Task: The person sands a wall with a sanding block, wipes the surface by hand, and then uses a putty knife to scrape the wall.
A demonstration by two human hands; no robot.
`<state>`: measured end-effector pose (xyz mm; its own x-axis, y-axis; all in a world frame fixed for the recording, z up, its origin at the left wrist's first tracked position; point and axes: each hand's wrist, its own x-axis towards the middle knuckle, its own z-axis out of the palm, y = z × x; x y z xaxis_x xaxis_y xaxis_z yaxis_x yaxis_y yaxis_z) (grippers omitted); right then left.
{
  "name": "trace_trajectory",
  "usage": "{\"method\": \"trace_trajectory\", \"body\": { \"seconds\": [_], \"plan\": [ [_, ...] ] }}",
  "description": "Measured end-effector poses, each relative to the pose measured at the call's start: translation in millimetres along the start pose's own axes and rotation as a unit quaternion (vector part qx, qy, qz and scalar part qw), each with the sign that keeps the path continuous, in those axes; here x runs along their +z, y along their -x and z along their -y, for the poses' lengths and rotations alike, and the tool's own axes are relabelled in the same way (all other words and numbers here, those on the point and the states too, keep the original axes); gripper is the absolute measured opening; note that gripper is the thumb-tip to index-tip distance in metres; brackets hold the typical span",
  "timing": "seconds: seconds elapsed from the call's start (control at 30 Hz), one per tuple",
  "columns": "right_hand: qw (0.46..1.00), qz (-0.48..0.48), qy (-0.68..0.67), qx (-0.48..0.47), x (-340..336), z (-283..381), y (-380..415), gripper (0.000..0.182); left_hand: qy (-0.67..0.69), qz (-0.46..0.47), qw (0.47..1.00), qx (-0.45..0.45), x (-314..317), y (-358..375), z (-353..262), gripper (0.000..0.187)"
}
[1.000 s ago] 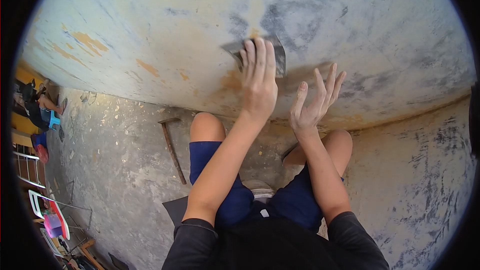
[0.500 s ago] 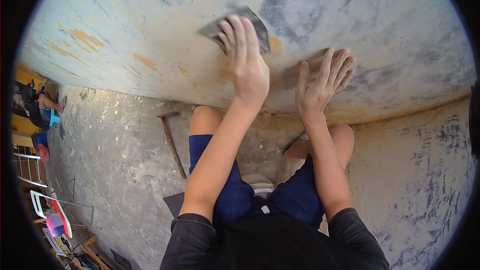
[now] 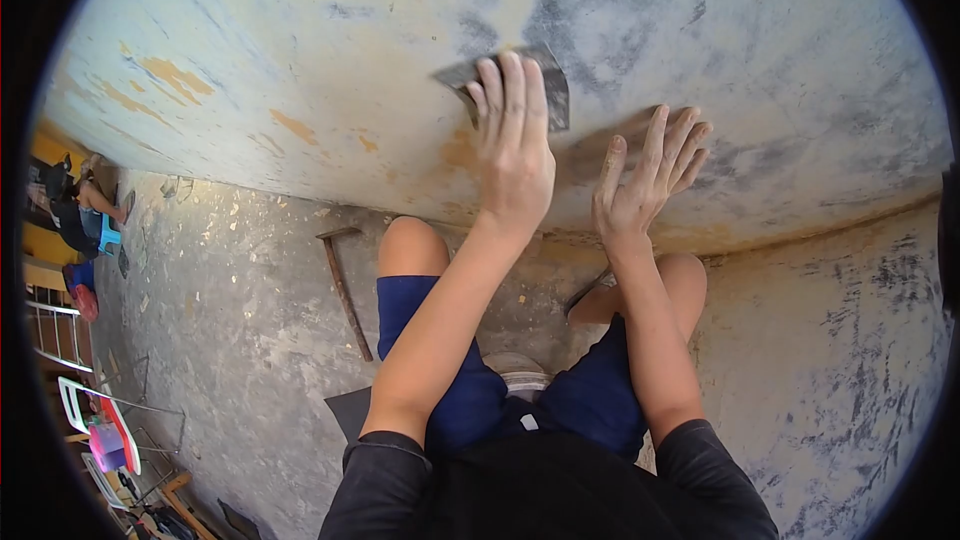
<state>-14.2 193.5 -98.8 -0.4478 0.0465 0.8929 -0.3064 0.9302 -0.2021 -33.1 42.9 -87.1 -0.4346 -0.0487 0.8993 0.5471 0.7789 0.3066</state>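
Observation:
A dark grey sheet of sandpaper (image 3: pixel 553 88) lies under the fingers of my left hand (image 3: pixel 518 155), which press it flat against the patchy wall (image 3: pixel 380 70). Its corners stick out on both sides of the fingers. To the right, my right hand (image 3: pixel 640 185) rests on the same wall, its fingers spread and dusty, with nothing held. Brownish bare patches and grey smudges mark the paint around both hands.
A hammer (image 3: pixel 345 290) with a long handle lies on the concrete floor (image 3: pixel 240 320) left of my knee. A dark sheet (image 3: pixel 350 410) lies beside my thigh. At far left are a seated person (image 3: pixel 75 205), a blue stool (image 3: pixel 108 235) and folding chairs (image 3: pixel 75 405).
My left hand and the sandpaper have slid right and slightly down along the wall. My right hand has stayed nearly in place.

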Motion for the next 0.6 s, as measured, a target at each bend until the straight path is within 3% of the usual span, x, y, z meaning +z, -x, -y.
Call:
{"method": "trace_trajectory", "body": {
  "seconds": [0.2,0.27,0.4,0.6],
  "plan": [
    [1.0,-0.004,-0.001,-0.015,-1,-3,2,0.061,-0.008,-0.035,0.999,-0.018,1,-3,1,0.066],
    [1.0,-0.001,-0.002,-0.015,0,-6,4,0.061,-0.006,0.01,1.0,-0.022,1,8,-2,0.066],
    [1.0,-0.008,-0.002,-0.013,-1,-2,5,0.06,-0.024,-0.018,0.999,-0.021,-11,-23,-1,0.066],
    [1.0,0.004,-0.014,-0.007,-1,0,0,0.059,-0.004,-0.002,1.0,-0.018,-3,-8,2,0.068]
  ]
}}
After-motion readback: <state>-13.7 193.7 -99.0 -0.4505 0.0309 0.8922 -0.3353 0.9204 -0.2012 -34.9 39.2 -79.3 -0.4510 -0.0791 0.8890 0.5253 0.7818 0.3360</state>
